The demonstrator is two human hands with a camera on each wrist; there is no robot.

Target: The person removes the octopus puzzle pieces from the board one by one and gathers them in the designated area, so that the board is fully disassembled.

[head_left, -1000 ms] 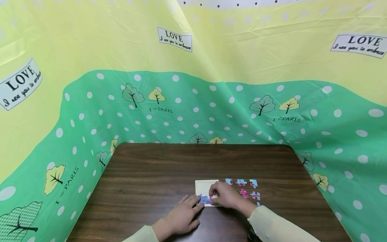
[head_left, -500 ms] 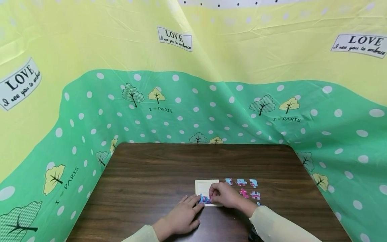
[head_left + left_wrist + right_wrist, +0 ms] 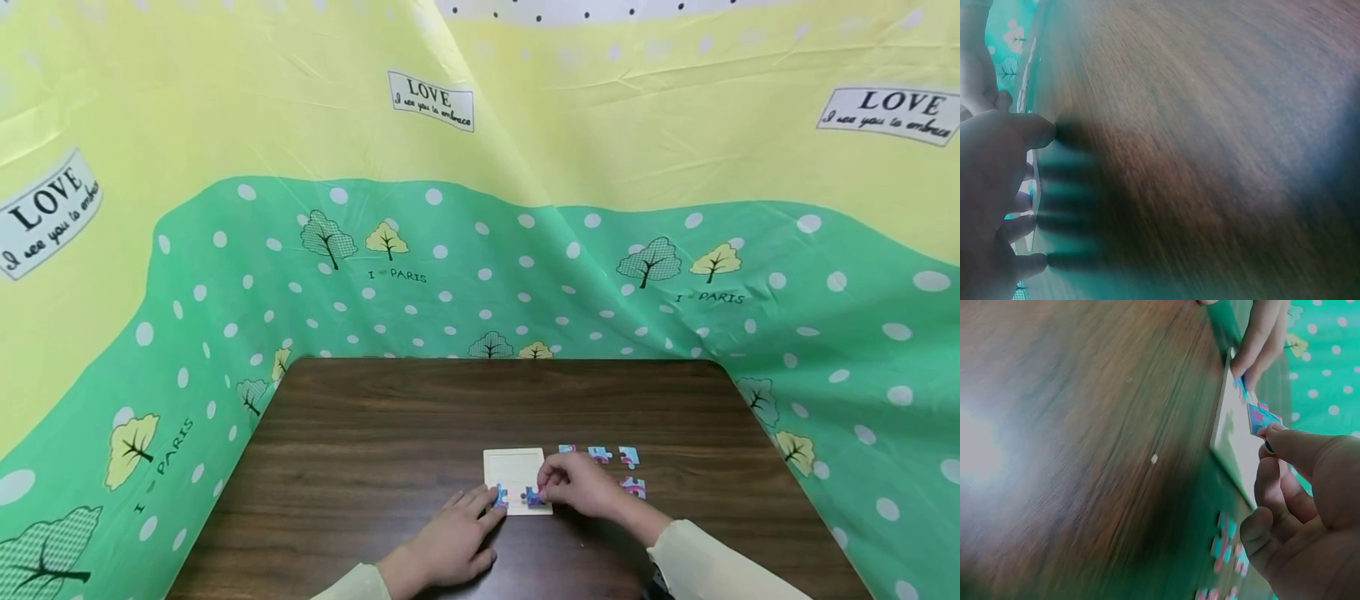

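Note:
My left hand lies with straight fingers at the lower left of a pale square puzzle tray. Its fingertips touch the tray's edge and a blue jigsaw piece in the lower left corner. In the left wrist view, the thumb and fingers of the left hand extend to the tray's side. Over the tray's lower right part, my right hand pinches another jigsaw piece, blue and purple. The right wrist view shows this piece tilted above the tray between thumb and finger.
Several loose jigsaw pieces lie right of the tray; the right hand and forearm hide some. A tiny pale speck is on the dark wooden table. A printed cloth hangs around the table's far side and both flanks.
My right hand has moved slightly right, bringing the pinched piece away from the corner piece, so a gap of bare tray shows between them. My left hand has stayed put.

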